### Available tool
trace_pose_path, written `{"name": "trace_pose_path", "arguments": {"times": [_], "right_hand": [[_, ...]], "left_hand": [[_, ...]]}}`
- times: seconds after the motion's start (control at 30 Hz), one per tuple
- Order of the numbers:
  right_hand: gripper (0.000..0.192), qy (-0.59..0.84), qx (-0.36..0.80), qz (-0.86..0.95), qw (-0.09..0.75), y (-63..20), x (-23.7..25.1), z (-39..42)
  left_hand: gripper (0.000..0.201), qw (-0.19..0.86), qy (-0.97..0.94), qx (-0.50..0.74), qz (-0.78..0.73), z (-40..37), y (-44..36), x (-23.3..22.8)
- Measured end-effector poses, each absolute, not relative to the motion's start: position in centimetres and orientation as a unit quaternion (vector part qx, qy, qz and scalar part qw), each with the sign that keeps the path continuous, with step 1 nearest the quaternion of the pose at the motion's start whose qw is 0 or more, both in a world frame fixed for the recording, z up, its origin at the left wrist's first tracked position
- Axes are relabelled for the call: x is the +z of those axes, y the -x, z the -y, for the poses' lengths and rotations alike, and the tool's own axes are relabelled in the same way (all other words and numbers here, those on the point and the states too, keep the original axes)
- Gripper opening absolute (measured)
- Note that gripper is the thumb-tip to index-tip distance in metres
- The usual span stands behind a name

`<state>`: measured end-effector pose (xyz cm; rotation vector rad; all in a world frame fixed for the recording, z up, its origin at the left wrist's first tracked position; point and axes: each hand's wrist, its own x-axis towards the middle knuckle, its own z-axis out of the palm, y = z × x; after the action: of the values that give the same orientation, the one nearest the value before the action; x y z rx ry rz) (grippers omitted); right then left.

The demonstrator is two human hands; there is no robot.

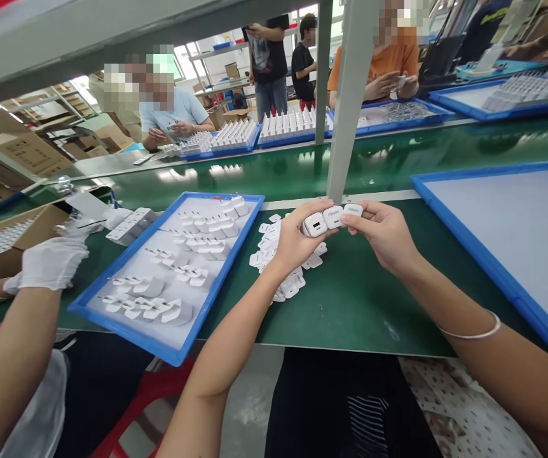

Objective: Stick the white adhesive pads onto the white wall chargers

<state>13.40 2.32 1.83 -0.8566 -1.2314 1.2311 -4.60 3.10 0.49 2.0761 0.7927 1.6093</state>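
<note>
Both of my hands are raised over the bench, close together. My left hand (295, 235) is closed around white USB wall chargers; one charger (311, 229) shows a dark port, and a second charger (334, 218) beside it has grey lettering and a small slot. Between thumb and fingers, my right hand (388, 232) pinches a small white lettered cover piece (353, 210), right against the second charger. Whether the two touch is hard to tell. Under my left hand lies a loose pile of white cover pieces (290, 286), partly hidden by my hand and forearm.
At left, a blue-rimmed tray (185, 340) bears rows of white chargers with prongs up. Another blue-rimmed tray (503, 203) lies at right. A metal post (343, 127) rises ahead. A co-worker's gloved hand (52, 264) is beside a cardboard box (40, 222). People sit across the bench.
</note>
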Motion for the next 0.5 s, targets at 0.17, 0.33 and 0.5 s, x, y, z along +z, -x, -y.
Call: {"name": "trace_pose_path", "arguments": {"times": [0.17, 0.33, 0.5], "right_hand": [[0.02, 0.349, 0.526, 0.528, 0.567, -13.39, 2.05, -2.41], [0.029, 0.348, 0.529, 0.532, 0.562, -13.35, 2.54, -2.3], [0.027, 0.339, 0.529, 0.535, 0.565, -13.4, 2.43, -2.36]], "left_hand": [[0.043, 0.193, -0.739, 0.577, -0.289, -3.24, 4.57, 0.75], [0.041, 0.198, -0.733, 0.581, -0.295, -3.31, 4.53, 0.85], [0.04, 0.19, -0.737, 0.579, -0.291, -3.29, 4.49, 0.87]]}}
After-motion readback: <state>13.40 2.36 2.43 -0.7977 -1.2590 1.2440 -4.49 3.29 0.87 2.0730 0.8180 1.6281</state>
